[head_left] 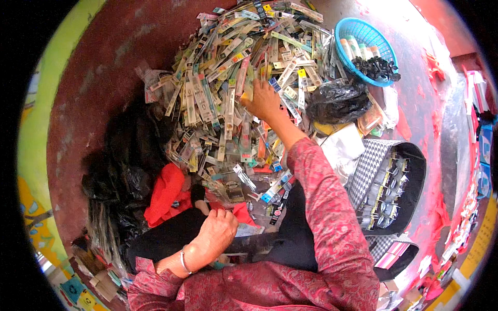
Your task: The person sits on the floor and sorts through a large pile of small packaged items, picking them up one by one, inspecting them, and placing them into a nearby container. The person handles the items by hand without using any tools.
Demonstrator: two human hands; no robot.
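A large heap of slim clear plastic packets (194,96) with coloured labels spreads over the floor ahead. My right hand (264,101) reaches into its middle, thumb and fingers closing round the end of a packet with a yellow part (248,92). How firmly they grip it is hard to see. Close to my lap, my left hand (218,228) is curled with its knuckles up, above a piece of red cloth (246,215). Its fingers hide whatever may be in them. A silver bangle circles that wrist.
A blue plastic basket (386,44) with tubes and black pieces stands at the far right. Below it are a black plastic bag (340,102) and a houndstooth-patterned box (365,168) of packed items. Black plastic sheeting (135,140) and red cloth (166,194) lie left.
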